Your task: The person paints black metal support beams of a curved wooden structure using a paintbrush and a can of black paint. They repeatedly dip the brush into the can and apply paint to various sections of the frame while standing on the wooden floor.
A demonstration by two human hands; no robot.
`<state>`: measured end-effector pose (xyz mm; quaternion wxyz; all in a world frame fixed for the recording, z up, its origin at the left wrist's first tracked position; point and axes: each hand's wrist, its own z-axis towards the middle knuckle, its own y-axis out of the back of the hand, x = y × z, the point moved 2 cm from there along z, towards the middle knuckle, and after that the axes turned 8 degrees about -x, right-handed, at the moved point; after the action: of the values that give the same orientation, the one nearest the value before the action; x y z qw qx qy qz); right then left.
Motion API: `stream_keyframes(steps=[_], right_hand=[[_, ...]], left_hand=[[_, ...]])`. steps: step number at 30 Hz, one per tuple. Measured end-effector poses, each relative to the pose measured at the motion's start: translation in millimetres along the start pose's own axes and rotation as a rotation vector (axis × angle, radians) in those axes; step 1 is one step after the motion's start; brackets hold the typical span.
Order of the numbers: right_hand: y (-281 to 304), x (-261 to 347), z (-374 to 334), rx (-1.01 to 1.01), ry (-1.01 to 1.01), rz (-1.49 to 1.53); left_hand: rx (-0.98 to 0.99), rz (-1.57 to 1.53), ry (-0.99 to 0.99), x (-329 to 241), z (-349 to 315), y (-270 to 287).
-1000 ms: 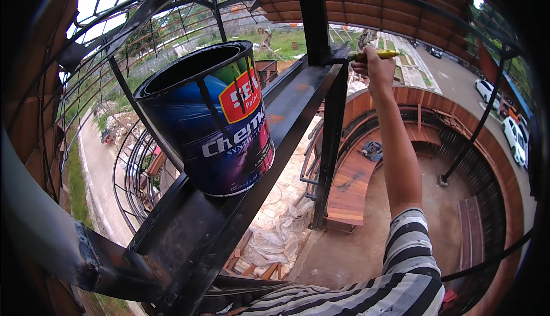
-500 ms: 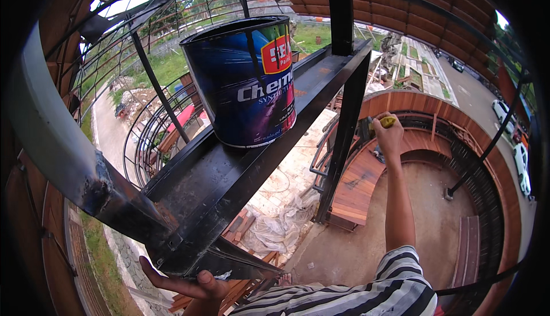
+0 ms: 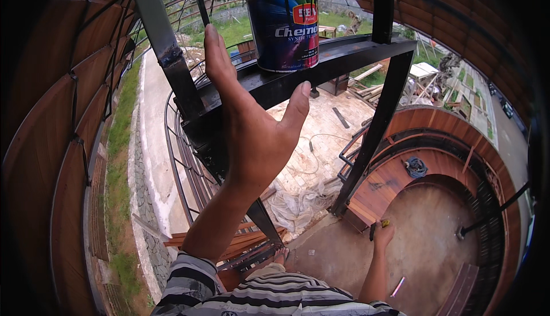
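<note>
A dark blue and purple paint can [image 3: 283, 44] stands upright on a black steel channel beam [image 3: 349, 58] ahead of me. My left hand [image 3: 260, 132] is raised in front of the can, thumb and fingers spread, with nothing in it. It overlaps the beam in view; whether it touches the beam or the can I cannot tell. Lower right, my right hand [image 3: 385, 234] is closed around a small paintbrush [image 3: 372, 231] with a dark end and a yellow part, held away from the can. The can's contents are hidden.
Black steel posts [image 3: 381, 104] frame the beam. Far below are a curved wooden bench [image 3: 372, 195] with a coiled dark cable [image 3: 415, 167] on it, crumpled plastic sheeting [image 3: 298, 207] and timber planks [image 3: 220, 238]. My foot [image 3: 281, 256] rests high above the ground.
My left hand has risen from the beam's lower end toward the can. My right hand has dropped lower with the brush. The view has shifted, so the can appears farther off.
</note>
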<state>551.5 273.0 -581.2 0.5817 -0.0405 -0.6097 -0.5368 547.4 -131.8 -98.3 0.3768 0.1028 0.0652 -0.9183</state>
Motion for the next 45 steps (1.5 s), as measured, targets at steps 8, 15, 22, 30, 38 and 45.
stream_keyframes(steps=[8,15,22,30,38,45], right_hand=[[41.6,-27.1,-66.3,0.08,0.053,0.024],[91.0,-40.3,-74.7,0.054,-0.007,-0.002],[160.7,-27.9,-67.1,-0.022,-0.04,-0.097],[265.3,27.7,-0.2,-0.219,0.046,0.245],[350.7,155.5,2.7,-0.346,0.298,1.105],[283.4,233.0,-49.6,0.17,0.545,1.387]], left_hand=[[0.167,0.267,0.325,27.4,82.1,-45.2],[0.271,0.101,0.507,80.7,72.6,-75.0],[0.196,-0.028,0.417,37.4,62.9,-68.6],[0.425,-0.373,0.456,-62.6,-46.0,-48.0],[0.582,-0.426,0.393,-70.3,-217.5,-4.8],[0.599,-0.344,0.505,-51.2,-275.6,30.9]])
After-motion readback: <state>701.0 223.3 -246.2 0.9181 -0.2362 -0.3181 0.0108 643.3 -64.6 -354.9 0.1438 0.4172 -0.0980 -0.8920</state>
